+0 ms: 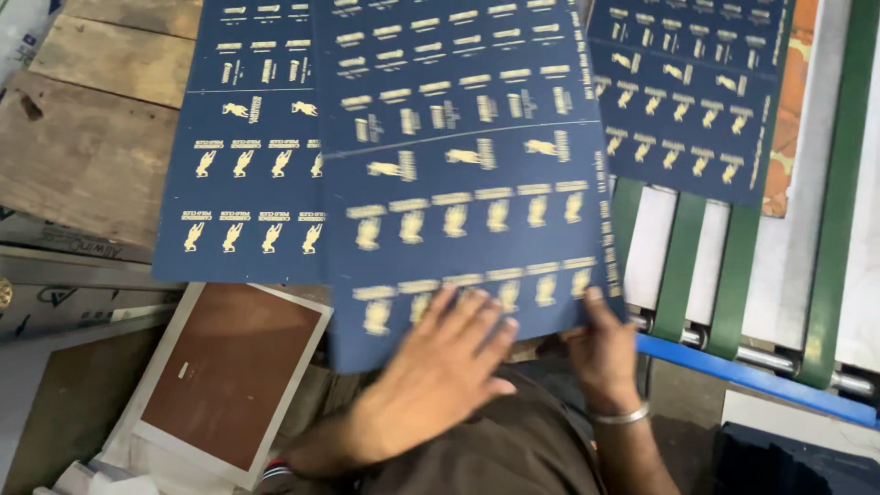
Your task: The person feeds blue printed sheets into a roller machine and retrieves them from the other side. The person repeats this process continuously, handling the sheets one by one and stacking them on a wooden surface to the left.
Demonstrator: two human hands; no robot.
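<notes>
Navy-blue card, stamped with rows of gold emblems, fills the frame: I hold one printed sheet (463, 183) by its near edge, above my lap. My left hand (435, 371) lies flat on top of it, fingers spread wide and pressed to the face near the lower border, palm over the edge. My right hand (600, 353), a silver bangle (621, 417) at the wrist, pinches the sheet's near right corner, thumb on the upper side and the fingers hidden beneath.

The sheet overlaps a second blue sheet (243, 156) lying on a worn wooden board (87, 147) to the left. A third sheet (687, 92) rests farther right on a conveyor with green belts (678, 266). A brown panel with a white border (229, 376) lies at lower left.
</notes>
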